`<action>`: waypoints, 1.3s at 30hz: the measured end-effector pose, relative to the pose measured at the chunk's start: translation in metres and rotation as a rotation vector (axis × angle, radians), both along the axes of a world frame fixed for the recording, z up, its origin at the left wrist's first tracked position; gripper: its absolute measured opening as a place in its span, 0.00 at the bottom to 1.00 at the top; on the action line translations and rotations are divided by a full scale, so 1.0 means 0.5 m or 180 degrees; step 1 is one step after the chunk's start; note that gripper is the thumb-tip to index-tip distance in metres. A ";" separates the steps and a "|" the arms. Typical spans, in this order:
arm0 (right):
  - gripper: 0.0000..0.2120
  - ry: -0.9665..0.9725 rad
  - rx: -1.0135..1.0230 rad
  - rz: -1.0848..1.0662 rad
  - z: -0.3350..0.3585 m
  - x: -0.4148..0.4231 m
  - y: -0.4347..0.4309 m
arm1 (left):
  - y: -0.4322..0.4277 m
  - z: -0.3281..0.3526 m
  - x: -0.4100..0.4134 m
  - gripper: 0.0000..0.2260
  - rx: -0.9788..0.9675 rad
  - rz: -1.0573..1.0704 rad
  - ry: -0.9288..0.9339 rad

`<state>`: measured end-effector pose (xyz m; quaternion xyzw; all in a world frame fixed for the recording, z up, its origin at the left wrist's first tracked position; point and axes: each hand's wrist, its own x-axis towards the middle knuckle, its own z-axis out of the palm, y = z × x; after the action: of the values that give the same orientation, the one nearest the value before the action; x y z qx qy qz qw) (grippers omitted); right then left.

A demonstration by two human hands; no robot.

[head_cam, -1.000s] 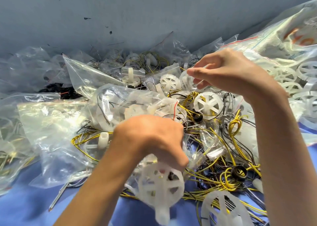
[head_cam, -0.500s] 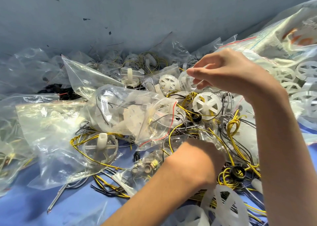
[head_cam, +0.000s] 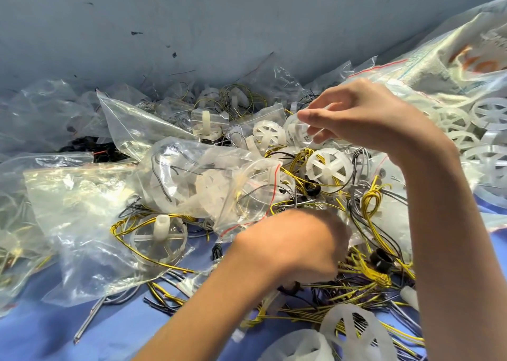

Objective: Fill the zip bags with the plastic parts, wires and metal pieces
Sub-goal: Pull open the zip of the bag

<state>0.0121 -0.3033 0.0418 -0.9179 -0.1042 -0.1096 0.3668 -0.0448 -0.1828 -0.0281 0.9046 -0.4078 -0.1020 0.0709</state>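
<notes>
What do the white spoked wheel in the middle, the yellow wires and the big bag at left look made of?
White spoked wheel: moulded plastic, milky, slightly translucent.
Yellow wires: probably glossy plastic insulation; cores unseen.
Bag: thin clear plastic film, crinkled, with glare.

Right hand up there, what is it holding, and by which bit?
The right hand pinches a small clear zip bag by its top edge with its fingers.

Bare blue surface (head_cam: 41,333) shows mainly at the near left corner; bags (head_cam: 82,210), tangled wires (head_cam: 356,278) and plastic wheels (head_cam: 327,168) crowd the rest, up to the far wall (head_cam: 247,18).
</notes>
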 end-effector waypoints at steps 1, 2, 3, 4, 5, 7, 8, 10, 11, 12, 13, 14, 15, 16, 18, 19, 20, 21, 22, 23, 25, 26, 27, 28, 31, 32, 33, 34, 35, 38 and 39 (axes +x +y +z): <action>0.11 -0.0003 0.0021 0.0011 0.000 0.000 -0.001 | 0.010 0.008 0.003 0.06 -0.0232 0.0002 0.0058; 0.11 -0.0011 0.0029 0.0025 -0.001 0.000 -0.002 | 0.021 0.019 0.006 0.05 -0.0412 0.0060 0.0086; 0.11 -0.0020 0.0021 0.0042 -0.001 0.000 -0.002 | 0.031 0.031 0.007 0.06 -0.0526 0.0092 0.0148; 0.11 -0.0018 0.0019 0.0068 0.000 0.000 -0.001 | 0.043 0.042 0.012 0.06 -0.0756 0.0146 0.0232; 0.12 -0.0002 0.0034 0.0127 0.003 -0.002 0.000 | 0.055 0.054 0.017 0.07 -0.1066 0.0205 0.0310; 0.15 0.0071 0.0037 0.0409 0.012 -0.010 -0.001 | 0.079 0.070 0.029 0.10 -0.1767 0.0289 0.0364; 0.19 0.0118 -0.0074 0.0614 0.017 -0.016 -0.004 | 0.091 0.076 0.036 0.10 -0.2087 0.0349 0.0317; 0.25 0.0341 -0.0331 0.1082 0.024 -0.032 -0.009 | 0.109 0.081 0.051 0.08 -0.2666 0.0573 0.0247; 0.25 0.0516 -0.0325 0.1294 0.025 -0.039 -0.012 | 0.115 0.083 0.058 0.07 -0.2869 0.0739 0.0167; 0.24 0.0657 -0.0221 0.1466 0.024 -0.042 -0.015 | 0.120 0.082 0.067 0.08 -0.3008 0.0906 0.0062; 0.22 0.0713 -0.0093 0.1599 0.023 -0.043 -0.017 | 0.124 0.082 0.072 0.10 -0.3094 0.1073 -0.0027; 0.19 0.0686 0.0017 0.1684 0.021 -0.042 -0.019 | 0.126 0.081 0.075 0.11 -0.3163 0.1204 -0.0046; 0.17 0.0613 0.0115 0.1722 0.018 -0.040 -0.020 | 0.128 0.081 0.077 0.10 -0.3206 0.1279 0.0004; 0.16 0.0530 0.0217 0.1720 0.016 -0.036 -0.020 | 0.130 0.082 0.077 0.10 -0.3221 0.1310 0.0067; 0.13 0.0393 0.0295 0.1645 0.013 -0.030 -0.019 | 0.129 0.086 0.073 0.15 -0.3168 0.1264 0.0231; 0.12 0.0346 0.0247 0.1606 0.014 -0.028 -0.018 | 0.128 0.088 0.071 0.18 -0.3101 0.1255 0.0303; 0.11 0.0302 0.0163 0.1577 0.013 -0.027 -0.016 | 0.127 0.089 0.070 0.19 -0.3051 0.1260 0.0371; 0.09 0.0232 0.0050 0.1555 0.014 -0.026 -0.016 | 0.127 0.090 0.068 0.19 -0.3011 0.1243 0.0412; 0.10 0.0129 -0.0069 0.1529 0.014 -0.026 -0.016 | 0.128 0.091 0.067 0.18 -0.2972 0.1186 0.0398; 0.11 0.0018 -0.0156 0.1497 0.015 -0.026 -0.016 | 0.128 0.090 0.066 0.16 -0.2910 0.1120 0.0328; 0.15 -0.0144 -0.0106 0.1434 0.016 -0.027 -0.017 | 0.131 0.091 0.062 0.15 -0.2844 0.1051 0.0173; 0.15 -0.0196 -0.0004 0.1411 0.018 -0.028 -0.018 | 0.133 0.093 0.061 0.16 -0.2875 0.1058 0.0123; 0.12 -0.0252 0.0177 0.1397 0.018 -0.027 -0.020 | 0.136 0.095 0.061 0.16 -0.2919 0.1090 0.0080; 0.09 -0.0333 0.0363 0.1386 0.019 -0.026 -0.024 | 0.140 0.098 0.061 0.17 -0.2959 0.1141 0.0052; 0.15 -0.0674 0.0520 0.1251 0.022 -0.024 -0.035 | 0.156 0.105 0.060 0.18 -0.3024 0.1260 0.0143; 0.16 -0.0846 0.0431 0.1129 0.025 -0.024 -0.036 | 0.159 0.107 0.060 0.18 -0.3006 0.1287 0.0182; 0.14 -0.1056 0.0310 0.0944 0.027 -0.024 -0.035 | 0.161 0.109 0.059 0.18 -0.2972 0.1311 0.0210; 0.13 -0.1261 0.0182 0.0740 0.028 -0.022 -0.034 | 0.162 0.110 0.058 0.18 -0.2943 0.1331 0.0235; 0.11 -0.1410 0.0103 0.0583 0.028 -0.020 -0.031 | 0.163 0.111 0.058 0.18 -0.2929 0.1351 0.0246; 0.10 -0.1476 0.0036 0.0464 0.022 -0.013 -0.020 | 0.171 0.114 0.060 0.18 -0.2842 0.1412 0.0218; 0.11 -0.1435 0.0050 0.0459 0.021 -0.011 -0.015 | 0.172 0.114 0.058 0.16 -0.2751 0.1425 0.0216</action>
<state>0.0063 -0.3108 0.0522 -0.8575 -0.2479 -0.2862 0.3482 -0.0155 -0.0968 0.0288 0.8540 -0.2057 0.0649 0.4734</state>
